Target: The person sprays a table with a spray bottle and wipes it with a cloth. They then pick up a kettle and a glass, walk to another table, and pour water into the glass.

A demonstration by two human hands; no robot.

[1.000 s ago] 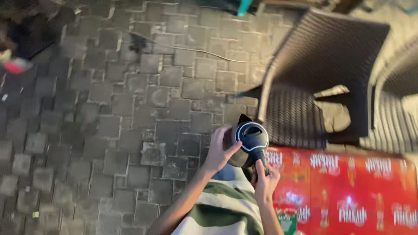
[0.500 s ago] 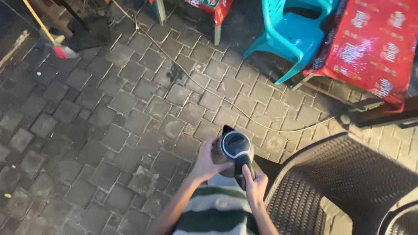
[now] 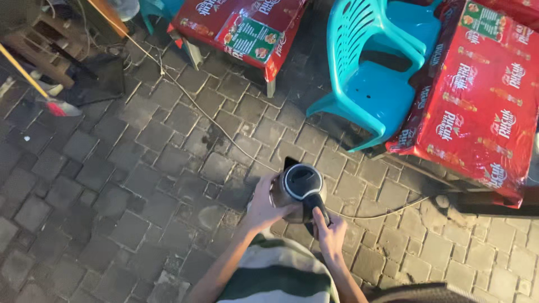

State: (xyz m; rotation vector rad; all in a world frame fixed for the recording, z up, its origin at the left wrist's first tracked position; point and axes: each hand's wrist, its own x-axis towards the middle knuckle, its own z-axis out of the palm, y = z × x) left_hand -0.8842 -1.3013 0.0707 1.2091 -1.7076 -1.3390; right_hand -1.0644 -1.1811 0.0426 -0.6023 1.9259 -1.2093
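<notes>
I hold a steel electric kettle (image 3: 300, 185) with a black lid and black handle in front of my body, above a paved floor. My left hand (image 3: 264, 205) wraps the kettle's left side. My right hand (image 3: 329, 234) grips the black handle at the near side, with the thumb up along it. The lid is closed and the spout points away from me. My striped green and white shirt (image 3: 281, 275) shows below the hands.
A turquoise plastic chair (image 3: 373, 73) stands ahead to the right, between two tables with red printed covers (image 3: 477, 106) (image 3: 241, 28). A thin cable (image 3: 191, 101) runs across the grey paving stones. A broom (image 3: 53, 104) and wooden items lie far left.
My view has swung round: the dark wicker chair has left the frame, and the turquoise chair and red tables now lie ahead. Both hands keep the same hold on the kettle.
</notes>
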